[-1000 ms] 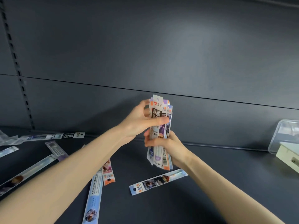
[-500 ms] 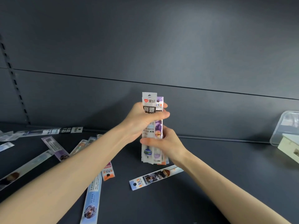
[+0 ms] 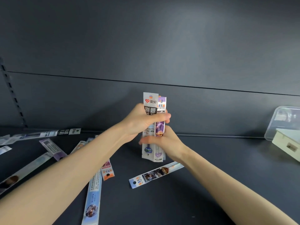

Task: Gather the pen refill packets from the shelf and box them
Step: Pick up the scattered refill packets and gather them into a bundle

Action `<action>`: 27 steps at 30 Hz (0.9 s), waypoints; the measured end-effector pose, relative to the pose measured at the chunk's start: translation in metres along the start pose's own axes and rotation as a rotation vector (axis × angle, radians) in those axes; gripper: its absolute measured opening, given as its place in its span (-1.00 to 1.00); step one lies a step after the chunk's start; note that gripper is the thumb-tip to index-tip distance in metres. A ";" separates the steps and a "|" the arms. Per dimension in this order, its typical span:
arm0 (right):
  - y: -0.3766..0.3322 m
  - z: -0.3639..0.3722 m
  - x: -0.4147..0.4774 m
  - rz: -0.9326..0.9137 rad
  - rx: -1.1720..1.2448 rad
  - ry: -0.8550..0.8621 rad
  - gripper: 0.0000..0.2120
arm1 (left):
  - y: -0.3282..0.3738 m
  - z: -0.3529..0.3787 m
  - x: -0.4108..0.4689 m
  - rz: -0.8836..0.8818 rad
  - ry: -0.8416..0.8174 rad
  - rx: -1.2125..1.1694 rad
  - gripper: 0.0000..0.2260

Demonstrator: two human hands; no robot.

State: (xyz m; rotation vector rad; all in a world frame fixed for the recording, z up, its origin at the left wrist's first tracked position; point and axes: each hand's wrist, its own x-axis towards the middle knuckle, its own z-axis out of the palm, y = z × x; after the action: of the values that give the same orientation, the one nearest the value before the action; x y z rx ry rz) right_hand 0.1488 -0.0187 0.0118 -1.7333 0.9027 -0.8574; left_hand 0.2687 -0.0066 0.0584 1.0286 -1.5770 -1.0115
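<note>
1. Across the lower half of the frame runs the dark grey metal shelf (image 3: 219, 184), with a matching grey back panel (image 3: 146, 46) rising above it.
2. At the right edge stands a clear plastic container (image 3: 283, 119). A cream-white box (image 3: 284, 142) overlaps its lower corner. What either holds cannot be told.
3. At centre frame the left hand (image 3: 142, 120) curls fingers and thumb round the upper part of an upright bundle of pen refill packets (image 3: 151, 101). The right hand (image 3: 165, 142) clasps the lower part from the right.
4. Whether the bundle's lower end touches the shelf cannot be told.
5. Loose packets lie flat on the shelf. A long pale-blue packet (image 3: 93, 197) is at lower centre and a blue-and-white picture packet (image 3: 155, 174) is just below the hands. A short orange-tipped packet (image 3: 107, 170) lies between them. A purple packet (image 3: 52, 149) and a black-and-white packet (image 3: 61, 132) are at left.
6. A second ago the bundle was fanned and uneven. Now its packets stand squared together, and the loose packets lie as before.
</note>
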 end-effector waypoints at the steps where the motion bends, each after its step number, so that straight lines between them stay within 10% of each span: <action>1: -0.004 -0.002 -0.001 -0.008 0.008 -0.001 -0.90 | 0.005 0.001 0.001 0.009 -0.003 -0.013 -0.94; 12: -0.002 -0.052 -0.087 -0.043 0.086 0.027 -0.80 | 0.014 0.052 -0.047 -0.069 -0.123 -0.027 -0.55; 21: 0.010 -0.089 -0.148 -0.049 0.060 0.070 -0.83 | -0.035 0.078 -0.101 -0.355 0.131 0.945 -0.56; 27: 0.018 -0.093 -0.160 -0.011 0.095 0.025 -0.81 | -0.030 0.097 -0.123 -0.206 0.307 0.841 -0.85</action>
State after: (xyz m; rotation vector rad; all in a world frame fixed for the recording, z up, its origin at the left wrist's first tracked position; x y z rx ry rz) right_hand -0.0113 0.0756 -0.0016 -1.6504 0.8555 -0.9167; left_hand 0.2011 0.1129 -0.0221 1.8423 -1.6727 -0.2499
